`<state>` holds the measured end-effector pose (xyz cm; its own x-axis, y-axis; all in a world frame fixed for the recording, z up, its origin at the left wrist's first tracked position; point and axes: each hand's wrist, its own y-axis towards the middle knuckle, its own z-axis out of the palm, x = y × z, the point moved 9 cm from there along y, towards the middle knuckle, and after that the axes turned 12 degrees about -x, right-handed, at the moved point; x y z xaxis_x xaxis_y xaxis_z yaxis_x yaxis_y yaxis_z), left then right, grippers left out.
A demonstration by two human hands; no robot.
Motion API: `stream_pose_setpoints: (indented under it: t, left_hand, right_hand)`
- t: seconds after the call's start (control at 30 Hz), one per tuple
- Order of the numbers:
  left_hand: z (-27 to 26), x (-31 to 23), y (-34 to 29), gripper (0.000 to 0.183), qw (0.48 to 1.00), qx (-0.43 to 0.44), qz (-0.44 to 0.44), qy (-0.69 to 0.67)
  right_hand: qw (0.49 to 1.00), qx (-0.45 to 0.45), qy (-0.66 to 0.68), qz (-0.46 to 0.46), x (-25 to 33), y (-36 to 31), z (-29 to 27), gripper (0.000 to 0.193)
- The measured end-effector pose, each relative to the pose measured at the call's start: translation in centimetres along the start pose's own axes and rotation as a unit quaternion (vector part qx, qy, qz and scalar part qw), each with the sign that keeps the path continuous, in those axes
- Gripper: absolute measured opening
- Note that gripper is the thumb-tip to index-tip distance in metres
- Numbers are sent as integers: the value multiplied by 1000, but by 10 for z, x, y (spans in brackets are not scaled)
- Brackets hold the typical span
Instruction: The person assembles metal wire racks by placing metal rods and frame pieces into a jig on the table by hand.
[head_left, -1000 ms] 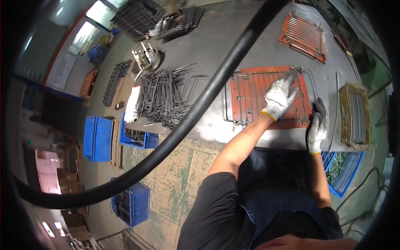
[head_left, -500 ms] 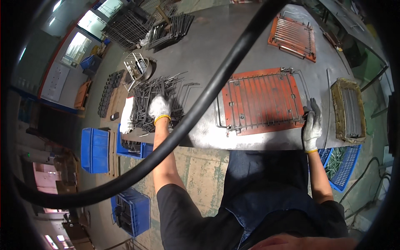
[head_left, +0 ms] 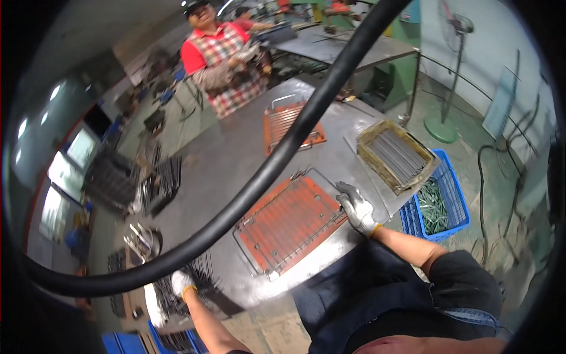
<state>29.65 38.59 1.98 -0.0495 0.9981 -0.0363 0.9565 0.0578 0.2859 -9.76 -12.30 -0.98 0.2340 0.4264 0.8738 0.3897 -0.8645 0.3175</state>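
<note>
On the metal table lies a red-orange jig plate [head_left: 290, 223], with thin parallel rods across it and a bent wire frame around its edges. My right hand [head_left: 356, 211], in a white glove with grey fingertips, rests at the plate's right edge, fingers stretched out and holding nothing visible. At the table's left, my gloved left hand [head_left: 181, 282] is on a pile of dark metal rods [head_left: 203, 272]. A black hose [head_left: 236, 225] crosses the view and covers part of that hand's fingers, so its grip is hidden.
A second red jig [head_left: 282, 121] lies farther back. To the right stand a worn box of straight rods [head_left: 392, 154] and a blue crate [head_left: 451, 194] with green pieces. Dark bent frames [head_left: 162, 186] are stacked at left. A person [head_left: 224, 65] in a checked apron stands beyond the table.
The view has swung to the right and up, bringing the person, the fan and another table into sight. My left hand remains at the rod pile, my right at the jig's edge.
</note>
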Motion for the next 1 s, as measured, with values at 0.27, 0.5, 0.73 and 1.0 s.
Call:
stream_pose_setpoints:
  t: [0.27,0.5,0.73,1.0]
  left_hand:
    - [-15,-20,12,31,1000,4,13,3]
    - [12,72,74,37,979,-109,133,107]
    - [-89,-127,-82,31,669,164,-105,-718]
    - [-41,-224,-208,21,598,367,-127,-702]
  right_hand:
    - [903,-218,-96,-359,207,81,-112,30]
    - [905,74,363,-209,298,43,-91,30]
    - [892,447,63,6,146,-100,81,49]
    - [945,247,192,-94,141,-133,91,33]
